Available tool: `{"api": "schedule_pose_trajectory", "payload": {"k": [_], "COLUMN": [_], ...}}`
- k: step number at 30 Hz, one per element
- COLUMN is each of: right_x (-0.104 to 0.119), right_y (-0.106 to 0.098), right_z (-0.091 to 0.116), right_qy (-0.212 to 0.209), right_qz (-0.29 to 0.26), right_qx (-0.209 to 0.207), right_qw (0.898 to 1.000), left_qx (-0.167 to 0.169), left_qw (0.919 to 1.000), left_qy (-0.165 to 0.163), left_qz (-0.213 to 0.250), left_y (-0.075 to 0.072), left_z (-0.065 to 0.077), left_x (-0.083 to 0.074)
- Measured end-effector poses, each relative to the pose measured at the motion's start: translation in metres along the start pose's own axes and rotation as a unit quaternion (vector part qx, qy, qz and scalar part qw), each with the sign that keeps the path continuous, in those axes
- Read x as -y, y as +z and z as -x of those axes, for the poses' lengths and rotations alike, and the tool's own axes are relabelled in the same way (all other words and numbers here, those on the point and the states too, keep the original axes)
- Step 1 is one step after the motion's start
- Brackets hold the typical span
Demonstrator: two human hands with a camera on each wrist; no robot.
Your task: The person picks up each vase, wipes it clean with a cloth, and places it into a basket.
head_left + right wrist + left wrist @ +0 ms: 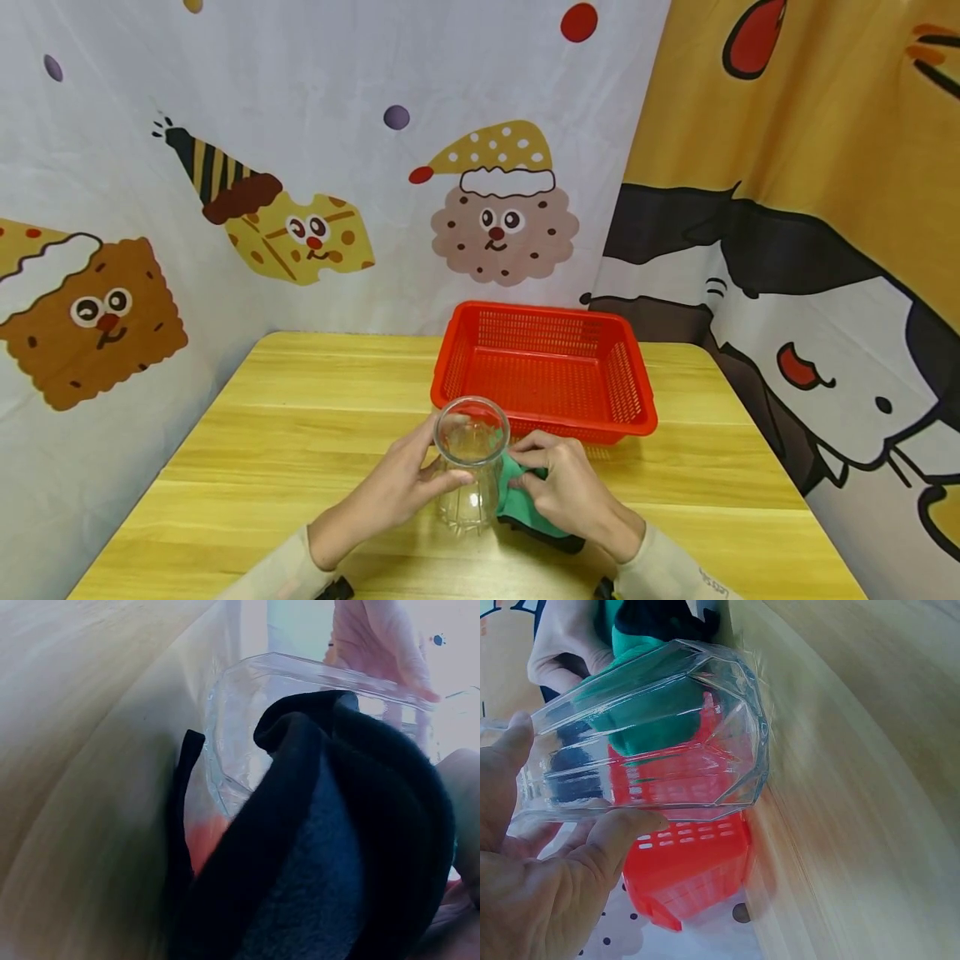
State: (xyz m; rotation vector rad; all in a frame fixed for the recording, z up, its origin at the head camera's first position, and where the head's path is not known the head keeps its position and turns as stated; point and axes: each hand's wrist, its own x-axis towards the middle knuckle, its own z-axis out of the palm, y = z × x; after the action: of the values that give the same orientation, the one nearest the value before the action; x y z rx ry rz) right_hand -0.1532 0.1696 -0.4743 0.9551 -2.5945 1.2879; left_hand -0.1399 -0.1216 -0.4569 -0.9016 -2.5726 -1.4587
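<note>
Head view bright; right wrist view hazy, washed-out upper right; glints on glass jar (649, 739).

Surround: pale white printed cloth (300, 67) behind the table (322, 417) and along its left side; mustard-yellow cloth (697, 108) on the right, with soft vertical folds near the top.

Prints, left to right: brown square biscuit (146, 292) with a face; yellow cheese wedge (292, 242) in a striped party hat (225, 171); pinkish round cookie (505, 250) in a spotted cap (495, 150); large black-and-white cartoon animal (840, 333) on the right cloth. Red dot (579, 22) and purple dot (397, 117) higher up.

Table: yellowish wood-grain top, grain running left–right, far corners rounded. Lighting: pale sheen toward the near edge.
</note>
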Motion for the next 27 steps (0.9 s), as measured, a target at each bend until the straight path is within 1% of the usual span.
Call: {"api": "schedule_pose_trajectory", "payload": {"k": [6,14,20,27], "right_x": [0.004,0.007,0.009,0.012], "right_y": [-0.001,-0.004,-0.005,-0.007], "right_z": [-0.001,-0.002,-0.003,-0.003], "right_qy": [-0.006,-0.011,-0.02,-0.03], "right_qz": [-0.01,-0.023,-0.014,-0.011], "right_qx": [-0.011,-0.019,-0.034,-0.039], "right_qw": [1.0,0.999,0.999,0.999], "left_qx": [0.007,0.004,0.002,-0.002], "left_qw": [0.9999,1.0,1.0,1.0], "left_qy": [-0.01,-0.006,-0.001,0.006], "left_qz": [0.01,-0.002,-0.004,-0.003], "left_y": [-0.001,0.0,0.0,0.0], "left_z": [0.001,-0.001,-0.002,-0.001], "left_x": [0.0,-0.001,0.0,0.001]}}
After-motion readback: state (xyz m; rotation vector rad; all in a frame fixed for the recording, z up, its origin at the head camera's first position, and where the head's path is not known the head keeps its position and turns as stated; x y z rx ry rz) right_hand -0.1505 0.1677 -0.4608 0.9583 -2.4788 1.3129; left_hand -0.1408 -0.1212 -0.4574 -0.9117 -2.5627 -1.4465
